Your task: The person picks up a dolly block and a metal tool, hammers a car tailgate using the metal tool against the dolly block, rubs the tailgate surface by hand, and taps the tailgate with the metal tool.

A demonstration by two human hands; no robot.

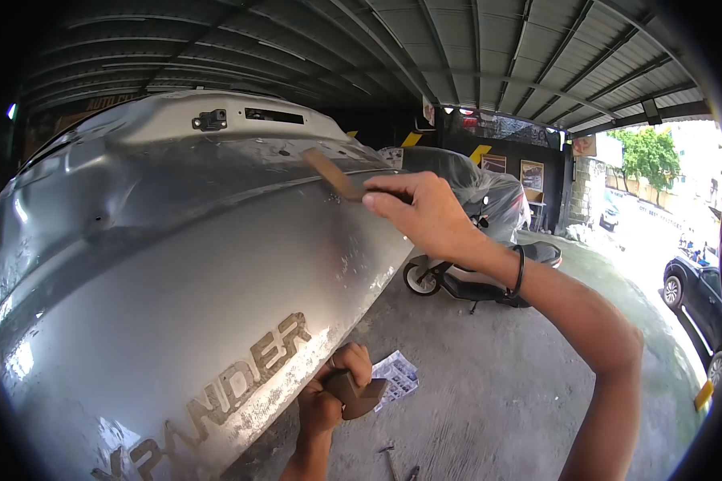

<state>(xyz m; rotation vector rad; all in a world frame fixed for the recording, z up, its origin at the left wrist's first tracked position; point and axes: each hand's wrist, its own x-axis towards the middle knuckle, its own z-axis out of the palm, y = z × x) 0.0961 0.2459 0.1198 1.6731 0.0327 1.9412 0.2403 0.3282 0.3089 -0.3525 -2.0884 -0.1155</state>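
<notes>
My right hand (429, 212), with a black band on its wrist, pinches a flat brown strip (329, 171). The strip is tilted over the upper part of the grey car panel (184, 264) and looks blurred. Below the panel's lower right edge, my left hand (321, 407) is closed on a brown, bent piece (353, 393). Fingers show just above that piece, partly hidden by the panel edge. Raised-looking letters (281, 345) run along the panel, whose surface has pale scuffed patches.
Behind my right hand stand a scooter (473, 284) and a vehicle under clear plastic (449, 172). Printed paper (397, 377) and a hammer-like tool (390, 461) lie on the concrete floor (489, 385). A dark car (702, 297) is at the far right.
</notes>
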